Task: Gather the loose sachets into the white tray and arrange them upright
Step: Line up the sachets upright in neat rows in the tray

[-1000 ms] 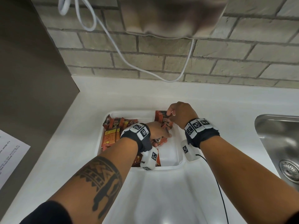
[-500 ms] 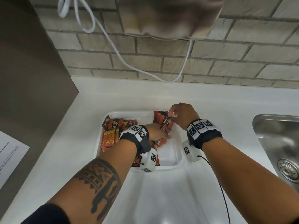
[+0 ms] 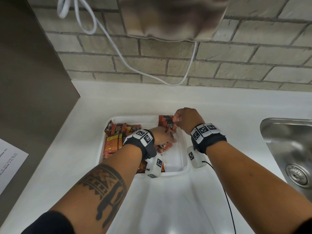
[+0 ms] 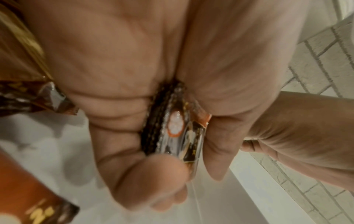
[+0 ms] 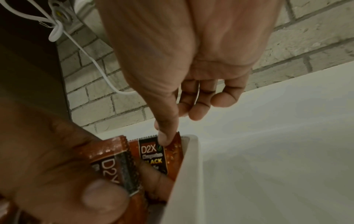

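A white tray [image 3: 184, 154] sits on the counter. Red-brown coffee sachets [image 3: 116, 132] lie loose in its left half. A short row of upright sachets [image 3: 166, 121] leans in the back right corner. My right hand [image 3: 175, 122] pinches the top of that row; in the right wrist view its thumb [image 5: 164, 136] presses the front sachet [image 5: 153, 156] by the tray wall [image 5: 184, 174]. My left hand [image 3: 168, 141] is just in front and grips a bundle of sachets [image 4: 172, 128] edge-on between thumb and fingers.
A steel sink [image 3: 287, 146] lies to the right and a paper sheet [image 3: 10, 159] to the left. A grey panel [image 3: 33, 73] walls the left side. A white cable [image 3: 152, 75] hangs on the brick wall. A moulded white drainer [image 3: 168, 200] lies in front of the tray.
Both hands stay at the tray's back right corner. The right hand's fingers have shifted slightly on the upright row, and the left hand still holds its bundle close by.
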The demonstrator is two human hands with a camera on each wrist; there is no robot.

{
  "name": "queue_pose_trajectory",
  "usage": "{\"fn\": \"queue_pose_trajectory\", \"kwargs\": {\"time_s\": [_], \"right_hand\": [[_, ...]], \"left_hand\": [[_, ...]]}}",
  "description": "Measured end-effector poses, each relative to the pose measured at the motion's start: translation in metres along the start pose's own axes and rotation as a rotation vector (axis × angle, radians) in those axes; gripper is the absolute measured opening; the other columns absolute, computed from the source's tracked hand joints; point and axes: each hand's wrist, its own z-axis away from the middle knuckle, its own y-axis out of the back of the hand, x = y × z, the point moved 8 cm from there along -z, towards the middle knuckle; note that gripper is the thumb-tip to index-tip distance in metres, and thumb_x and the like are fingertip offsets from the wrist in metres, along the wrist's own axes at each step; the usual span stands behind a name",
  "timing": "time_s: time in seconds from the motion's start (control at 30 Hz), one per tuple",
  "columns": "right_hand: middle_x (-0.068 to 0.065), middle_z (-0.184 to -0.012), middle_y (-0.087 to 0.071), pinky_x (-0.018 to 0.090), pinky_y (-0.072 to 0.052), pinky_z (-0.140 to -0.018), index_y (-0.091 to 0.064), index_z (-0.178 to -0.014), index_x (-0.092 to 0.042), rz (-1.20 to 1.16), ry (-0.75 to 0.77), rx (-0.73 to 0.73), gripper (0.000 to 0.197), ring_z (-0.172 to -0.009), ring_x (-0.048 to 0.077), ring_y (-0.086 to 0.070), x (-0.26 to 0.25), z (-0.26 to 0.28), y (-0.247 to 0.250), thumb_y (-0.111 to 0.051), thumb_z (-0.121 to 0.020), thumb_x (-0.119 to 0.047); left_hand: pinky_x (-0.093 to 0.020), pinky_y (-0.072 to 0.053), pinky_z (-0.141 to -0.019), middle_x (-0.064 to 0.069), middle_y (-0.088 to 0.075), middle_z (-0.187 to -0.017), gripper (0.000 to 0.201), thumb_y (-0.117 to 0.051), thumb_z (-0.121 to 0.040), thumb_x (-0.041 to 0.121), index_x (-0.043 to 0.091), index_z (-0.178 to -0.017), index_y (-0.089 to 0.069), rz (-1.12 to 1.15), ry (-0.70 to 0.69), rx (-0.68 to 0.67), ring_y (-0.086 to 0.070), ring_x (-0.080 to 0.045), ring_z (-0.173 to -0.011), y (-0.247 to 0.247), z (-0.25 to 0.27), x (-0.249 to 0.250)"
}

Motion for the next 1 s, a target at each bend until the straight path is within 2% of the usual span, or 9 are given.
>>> {"fn": "queue_pose_trajectory", "kwargs": {"time_s": [0.17, 0.4, 0.57, 0.67, 0.77, 0.83, 0.87, 0.93, 1.0], "right_hand": [[-0.008, -0.093, -0.058, 0.03, -0.053, -0.083, -0.06, -0.075, -0.032, -0.009, -0.007, -0.01, 0.024, -0.091, 0.015, -0.061, 0.0, -0.001, -0.004, -0.072, -0.084, -0.012], [-0.005, -0.095, -0.057, 0.031, -0.052, -0.083, -0.066, -0.086, -0.026, 0.015, 0.042, 0.011, 0.015, -0.09, 0.016, -0.058, -0.001, 0.003, 0.0, -0.074, -0.082, -0.013], [-0.008, -0.092, -0.055, 0.026, -0.047, -0.075, -0.067, -0.086, -0.026, -0.016, 0.05, 0.028, 0.014, -0.088, 0.014, -0.058, -0.001, 0.006, 0.003, -0.075, -0.083, -0.014], [-0.014, -0.082, -0.053, 0.021, -0.04, -0.068, -0.067, -0.083, -0.026, -0.068, 0.074, 0.08, 0.01, -0.082, 0.011, -0.055, -0.002, 0.011, 0.009, -0.072, -0.086, -0.018], [-0.015, -0.079, -0.061, 0.016, -0.039, -0.064, -0.068, -0.085, -0.025, -0.153, 0.114, 0.049, 0.008, -0.078, 0.01, -0.058, -0.005, 0.024, 0.013, -0.073, -0.086, -0.031], [-0.008, -0.083, -0.069, 0.022, -0.049, -0.071, -0.07, -0.09, -0.025, -0.217, 0.124, -0.054, 0.018, -0.081, 0.013, -0.063, -0.007, 0.031, 0.009, -0.079, -0.08, -0.037], [-0.004, -0.086, -0.071, 0.029, -0.052, -0.078, -0.072, -0.09, -0.025, -0.258, 0.121, -0.089, 0.02, -0.085, 0.016, -0.066, -0.007, 0.032, 0.008, -0.082, -0.077, -0.036], [0.001, -0.088, -0.074, 0.04, -0.054, -0.09, -0.073, -0.089, -0.024, -0.346, 0.121, -0.116, 0.02, -0.091, 0.023, -0.068, -0.007, 0.033, 0.011, -0.085, -0.075, -0.031], [0.003, -0.087, -0.075, 0.045, -0.055, -0.094, -0.075, -0.086, -0.021, -0.406, 0.118, -0.123, 0.017, -0.09, 0.024, -0.07, -0.008, 0.031, 0.015, -0.086, -0.074, -0.024]], "left_hand": [[-0.026, -0.045, -0.047, -0.009, -0.068, -0.084, 0.039, -0.069, -0.093, 0.019, 0.011, -0.129, -0.058, 0.001, 0.009, -0.001, -0.058, -0.019, -0.062, 0.001, 0.0, -0.001], [-0.025, -0.047, -0.047, -0.008, -0.067, -0.085, 0.038, -0.068, -0.094, 0.018, 0.01, -0.129, -0.058, -0.003, -0.009, -0.012, -0.058, -0.018, -0.061, 0.0, 0.004, 0.001], [-0.026, -0.048, -0.049, -0.009, -0.067, -0.085, 0.03, -0.068, -0.093, 0.016, 0.01, -0.122, -0.061, -0.01, -0.027, -0.013, -0.058, -0.018, -0.06, 0.0, 0.009, 0.004], [-0.027, -0.051, -0.051, -0.011, -0.064, -0.09, 0.018, -0.063, -0.094, 0.006, 0.006, -0.112, -0.065, 0.016, -0.028, -0.029, -0.058, -0.018, -0.065, 0.002, 0.017, 0.004], [-0.028, -0.059, -0.061, -0.01, -0.059, -0.092, 0.021, -0.058, -0.093, -0.007, 0.006, -0.109, -0.062, 0.234, -0.063, -0.081, -0.06, -0.018, -0.077, 0.004, 0.03, 0.006], [-0.031, -0.062, -0.068, -0.009, -0.062, -0.094, 0.025, -0.061, -0.092, -0.008, 0.005, -0.114, -0.061, 0.357, -0.162, -0.129, -0.063, -0.02, -0.085, 0.008, 0.039, 0.014], [-0.03, -0.061, -0.069, -0.008, -0.064, -0.095, 0.027, -0.064, -0.092, -0.007, 0.005, -0.116, -0.061, 0.374, -0.211, -0.137, -0.065, -0.019, -0.088, 0.011, 0.043, 0.018], [-0.027, -0.06, -0.065, -0.005, -0.067, -0.099, 0.032, -0.069, -0.09, 0.001, 0.008, -0.12, -0.062, 0.332, -0.28, -0.109, -0.066, -0.016, -0.09, 0.016, 0.05, 0.023], [-0.025, -0.058, -0.063, -0.002, -0.07, -0.101, 0.035, -0.074, -0.088, 0.008, 0.012, -0.121, -0.065, 0.304, -0.313, -0.08, -0.067, -0.014, -0.09, 0.018, 0.052, 0.024]]}}
